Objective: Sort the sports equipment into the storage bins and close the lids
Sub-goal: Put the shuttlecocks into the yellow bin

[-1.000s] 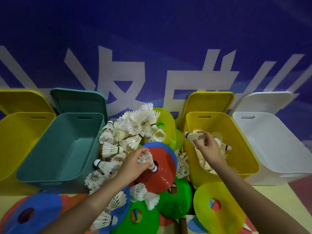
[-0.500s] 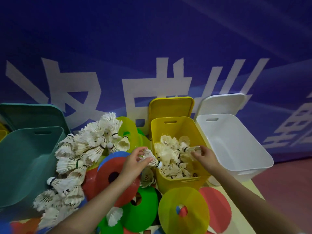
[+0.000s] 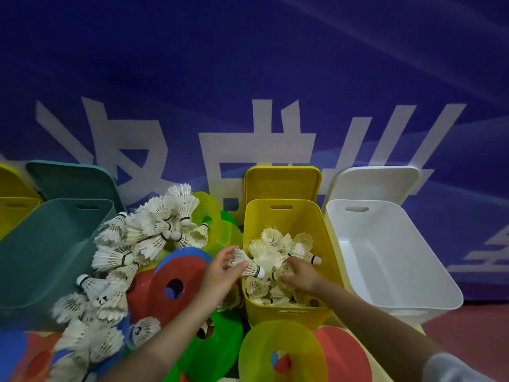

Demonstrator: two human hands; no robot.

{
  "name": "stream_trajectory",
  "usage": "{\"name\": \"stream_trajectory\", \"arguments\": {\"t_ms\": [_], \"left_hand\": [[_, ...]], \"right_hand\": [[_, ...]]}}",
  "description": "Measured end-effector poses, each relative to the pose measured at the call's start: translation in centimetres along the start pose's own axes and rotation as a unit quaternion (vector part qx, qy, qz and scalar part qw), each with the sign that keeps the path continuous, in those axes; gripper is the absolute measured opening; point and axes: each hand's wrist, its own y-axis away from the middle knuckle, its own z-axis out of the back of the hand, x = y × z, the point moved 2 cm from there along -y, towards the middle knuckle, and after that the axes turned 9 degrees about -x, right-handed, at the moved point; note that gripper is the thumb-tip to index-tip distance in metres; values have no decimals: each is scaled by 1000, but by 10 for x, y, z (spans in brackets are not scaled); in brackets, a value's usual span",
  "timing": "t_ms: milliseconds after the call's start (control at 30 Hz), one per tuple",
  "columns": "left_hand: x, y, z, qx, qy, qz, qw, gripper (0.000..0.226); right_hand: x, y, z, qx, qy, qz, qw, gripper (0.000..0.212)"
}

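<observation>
Over the yellow bin (image 3: 286, 312), we see the left hand (image 3: 220, 274) pinching a shuttlecock (image 3: 248, 264); the right hand (image 3: 298, 275), fingers curled, grips another shuttlecock inside.

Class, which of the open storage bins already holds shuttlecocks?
The yellow bin between both hands; the teal bin and white bin hold none.

far-left yellow bin (image 3: 13, 208): cut off by the left edge
teal bin (image 3: 49, 252): left part out of frame
right hand (image 3: 298, 275): fingertips buried among shuttlecocks; grip unclear
lower-left shuttlecocks (image 3: 82, 346): blurred
</observation>
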Motion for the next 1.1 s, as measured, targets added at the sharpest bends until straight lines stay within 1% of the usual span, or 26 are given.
{"name": "stream_trajectory", "arguments": {"t_ms": [100,200,267,300,367,400,433,467,500,567,633,733,967,1033,1100], "left_hand": [[1,4,-2,-15,-5,4,1000,47],[0,6,-6,-18,-20,1,1000,47],[-3,5,-11,-16,-40,-15,999,48],[-5,4,-13,-17,-51,-31,998,48],[-13,1,-20,-17,-85,-77,993,49],[-18,-2,-25,-16,-103,-99,990,50],[-23,-6,-31,-14,-115,-117,986,50],[-28,-12,-37,-9,-122,-129,984,50],[-32,-20,-44,-3,-127,-133,983,49],[-34,-40,-60,9,-131,-108,985,48],[-32,-62,-76,22,-146,-80,986,51],[-29,-89,-100,57,-179,-70,980,50],[-32,-134,-177,121,-194,-75,971,44],[-26,-144,-191,128,-247,-86,957,46],[-14,-154,-192,118,-332,-92,931,49]], "right_hand": [[-7,-6,-7,32,103,33,994,73],[-11,-8,-1,20,136,66,988,85],[-12,-7,17,-28,110,91,989,80],[-14,-6,28,-66,96,106,987,74],[-21,-6,51,-166,77,129,975,60],[-28,-6,60,-215,67,117,967,55],[-36,-5,66,-256,59,85,961,54],[-44,-4,69,-285,54,42,956,55],[-51,-4,69,-298,47,-6,954,59],[-62,-5,65,-280,-8,-91,956,61],[-66,-9,60,-244,-81,-128,958,52],[-68,-11,59,-246,-131,-130,952,40],[-73,-8,55,-277,-183,-137,933,40],[-75,-9,53,-278,-193,-140,931,41],[-76,-9,52,-277,-199,-150,928,42]]}}
